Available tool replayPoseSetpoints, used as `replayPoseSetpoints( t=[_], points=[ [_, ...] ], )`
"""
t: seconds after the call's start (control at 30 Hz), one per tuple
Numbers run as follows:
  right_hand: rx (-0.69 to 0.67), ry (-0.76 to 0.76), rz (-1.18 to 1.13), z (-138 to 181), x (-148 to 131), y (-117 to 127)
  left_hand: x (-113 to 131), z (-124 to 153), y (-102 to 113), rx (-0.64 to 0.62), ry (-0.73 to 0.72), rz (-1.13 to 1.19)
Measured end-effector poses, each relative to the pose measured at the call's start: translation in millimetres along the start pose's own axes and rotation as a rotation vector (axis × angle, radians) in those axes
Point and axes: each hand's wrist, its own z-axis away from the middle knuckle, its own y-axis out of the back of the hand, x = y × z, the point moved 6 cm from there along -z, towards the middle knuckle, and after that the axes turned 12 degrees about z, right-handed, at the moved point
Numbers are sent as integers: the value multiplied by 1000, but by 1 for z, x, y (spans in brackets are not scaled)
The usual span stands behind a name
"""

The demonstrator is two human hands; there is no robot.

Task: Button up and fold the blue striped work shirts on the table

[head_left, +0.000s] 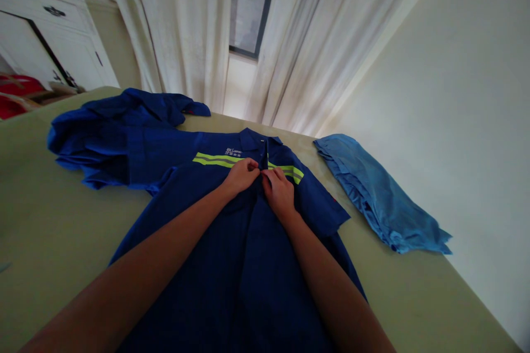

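A dark blue short-sleeved work shirt [215, 242] lies front up, its collar pointing away from me. Across its chest runs a yellow-green reflective stripe, with white lettering above it on the left. My left hand [243, 174] pinches the front opening at chest height, fingers closed on the shirt's edge. Right beside it, my right hand [280, 192] grips the other side of the same opening with bent fingers. The fingertips of both hands nearly meet. Whatever small part sits between them, such as a button, is hidden.
More crumpled dark blue clothing [107, 127] is heaped at the left by the shirt's sleeve. A folded lighter blue garment [381, 193] lies at the right, near the wall. Behind the pale green surface [53, 242] hang curtains [186, 22]; a white cabinet [74, 44] stands back left.
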Motion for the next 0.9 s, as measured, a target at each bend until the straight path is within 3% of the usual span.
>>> replayPoseSetpoints(
  t=[0.27,0.57,0.77,0.9],
  points=[
    [-24,-249,-259,-6,27,-15,8,5,0,25,-44,11],
    [3,-131,-37,-2,7,-3,-1,-1,0,10,70,122],
    [-8,-138,-62,-3,10,-5,5,1,-3,-81,-55,5],
    [-10,-136,-108,-3,12,-9,0,2,1,-18,-45,20]
  ],
)
